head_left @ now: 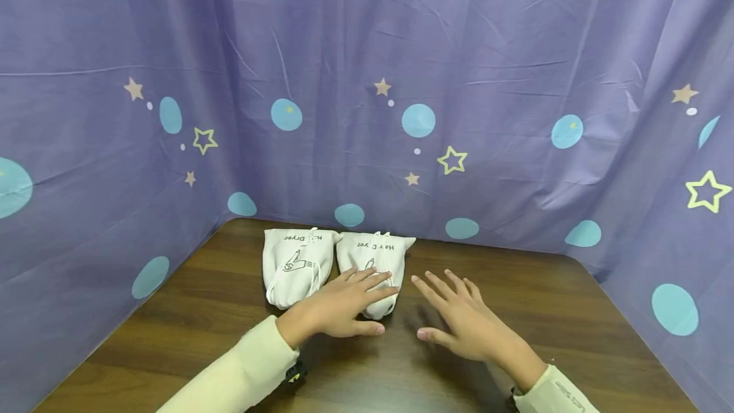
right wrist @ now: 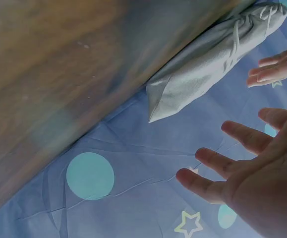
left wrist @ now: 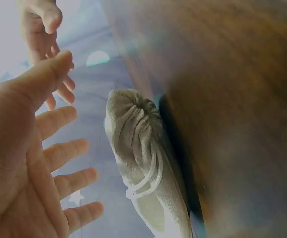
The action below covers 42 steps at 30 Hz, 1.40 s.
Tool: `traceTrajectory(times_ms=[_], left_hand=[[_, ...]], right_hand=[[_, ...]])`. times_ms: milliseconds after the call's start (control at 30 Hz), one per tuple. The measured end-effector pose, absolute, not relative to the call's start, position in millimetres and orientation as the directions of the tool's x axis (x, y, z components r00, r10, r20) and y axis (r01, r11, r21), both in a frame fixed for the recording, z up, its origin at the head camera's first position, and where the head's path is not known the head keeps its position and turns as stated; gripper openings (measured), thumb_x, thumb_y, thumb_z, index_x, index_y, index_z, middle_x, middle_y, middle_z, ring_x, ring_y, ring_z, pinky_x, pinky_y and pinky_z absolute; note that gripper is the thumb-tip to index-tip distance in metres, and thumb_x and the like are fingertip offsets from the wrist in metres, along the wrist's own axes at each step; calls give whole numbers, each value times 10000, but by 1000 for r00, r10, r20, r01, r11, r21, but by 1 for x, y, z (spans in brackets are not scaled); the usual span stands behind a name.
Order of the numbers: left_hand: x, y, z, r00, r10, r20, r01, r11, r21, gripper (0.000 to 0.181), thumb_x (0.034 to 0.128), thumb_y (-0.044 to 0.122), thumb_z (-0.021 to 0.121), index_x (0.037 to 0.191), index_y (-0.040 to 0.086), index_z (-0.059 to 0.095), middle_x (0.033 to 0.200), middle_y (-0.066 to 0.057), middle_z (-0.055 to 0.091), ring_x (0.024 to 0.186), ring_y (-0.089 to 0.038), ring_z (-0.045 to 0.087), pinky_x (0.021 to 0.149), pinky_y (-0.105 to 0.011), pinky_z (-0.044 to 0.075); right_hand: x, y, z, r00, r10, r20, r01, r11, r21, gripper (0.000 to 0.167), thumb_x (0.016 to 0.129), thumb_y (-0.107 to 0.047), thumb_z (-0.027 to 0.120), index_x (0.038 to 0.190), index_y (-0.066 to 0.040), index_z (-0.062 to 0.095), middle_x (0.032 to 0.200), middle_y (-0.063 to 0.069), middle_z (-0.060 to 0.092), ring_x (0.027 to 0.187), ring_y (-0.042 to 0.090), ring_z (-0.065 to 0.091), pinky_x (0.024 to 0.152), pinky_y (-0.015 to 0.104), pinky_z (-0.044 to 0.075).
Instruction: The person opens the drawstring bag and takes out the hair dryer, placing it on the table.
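Observation:
Two white cloth drawstring bags lie side by side at the back of the wooden table, each printed "Hair Dryer", upside down from here. The left bag (head_left: 289, 253) shows a printed hair dryer drawing and a white cord. My left hand (head_left: 344, 304), fingers spread, hovers over the lower part of the right bag (head_left: 358, 247) and hides some of its print. In the left wrist view a bag's gathered mouth (left wrist: 141, 111) shows beside the hand. To the right of the bags, my right hand (head_left: 473, 317) is held above the table, fingers spread and holding nothing.
Purple curtains (head_left: 355, 50) with stars and blue dots surround the table on the back and both sides. The brown wooden tabletop (head_left: 550, 298) stretches right of the bags and towards me. A small dark object (head_left: 295, 371) shows under the left cuff.

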State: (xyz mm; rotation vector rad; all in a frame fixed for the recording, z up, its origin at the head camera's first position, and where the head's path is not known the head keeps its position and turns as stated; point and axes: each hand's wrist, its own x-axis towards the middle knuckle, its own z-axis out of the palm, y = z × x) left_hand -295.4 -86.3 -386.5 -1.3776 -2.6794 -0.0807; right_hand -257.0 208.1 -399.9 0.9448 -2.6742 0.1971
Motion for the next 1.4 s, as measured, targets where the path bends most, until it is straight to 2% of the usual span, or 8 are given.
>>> traceTrajectory(times_ms=[167, 333, 533, 767, 933, 1233, 1400], left_hand=[[-310, -86, -381, -639, 756, 142, 769, 633, 88, 671, 990, 534, 587, 1565, 229, 424, 1622, -104, 371, 1488, -359, 332, 1174, -576, 282], [-329, -88, -373, -711, 695, 107, 701, 687, 194, 677, 989, 521, 598, 1564, 208, 425, 1633, -131, 341, 1493, -375, 314, 1152, -596, 309], [-356, -85, -359, -738, 671, 68, 661, 700, 270, 649, 1009, 402, 614, 1567, 138, 412, 1620, -207, 328, 1476, -434, 316, 1160, -600, 297], [-394, -84, -359, -762, 644, 65, 638, 730, 244, 571, 1009, 219, 603, 1516, 8, 444, 1538, -233, 437, 1425, -400, 412, 1166, -520, 329], [-411, -81, -359, -786, 618, 2, 596, 756, 270, 584, 990, 183, 625, 1507, -20, 444, 1512, -227, 476, 1425, -384, 417, 1178, -480, 322], [-429, -74, -355, -826, 556, -89, 513, 809, 287, 582, 1005, 195, 634, 1523, 17, 438, 1525, -182, 484, 1433, -359, 416, 1178, -468, 326], [-432, -75, -355, -851, 516, -92, 476, 835, 276, 569, 999, 204, 646, 1526, 95, 461, 1533, -183, 464, 1442, -362, 397, 1172, -493, 329]], right_hand=[[-273, 205, -394, -741, -582, 335, -633, 772, -60, 859, 942, -585, 635, 1638, -285, 231, 1611, 146, 373, 1428, 533, 329, 1067, 733, 291], [-293, 198, -390, -750, -578, 321, -629, 773, -79, 814, 969, -621, 558, 1634, -259, 260, 1589, 159, 401, 1409, 537, 352, 1068, 731, 288], [-316, 187, -387, -766, -585, 265, -622, 779, -79, 817, 971, -618, 560, 1623, -201, 299, 1573, 174, 417, 1402, 507, 377, 1052, 715, 318], [-339, 174, -384, -746, -627, 224, -655, 752, -76, 848, 902, -678, 620, 1540, -142, 457, 1507, 146, 494, 1343, 409, 460, 1032, 710, 364], [-346, 167, -386, -743, -644, 181, -666, 737, -114, 938, 853, -764, 600, 1557, -167, 433, 1524, 134, 470, 1339, 407, 457, 1065, 689, 346], [-353, 153, -390, -717, -679, 159, -697, 703, -139, 949, 827, -738, 663, 1565, -195, 415, 1583, 174, 361, 1345, 436, 394, 1084, 611, 373], [-355, 143, -391, -723, -683, 101, -690, 709, -149, 1046, 782, -776, 677, 1603, -220, 345, 1638, 192, 261, 1432, 474, 286, 1112, 615, 349]])
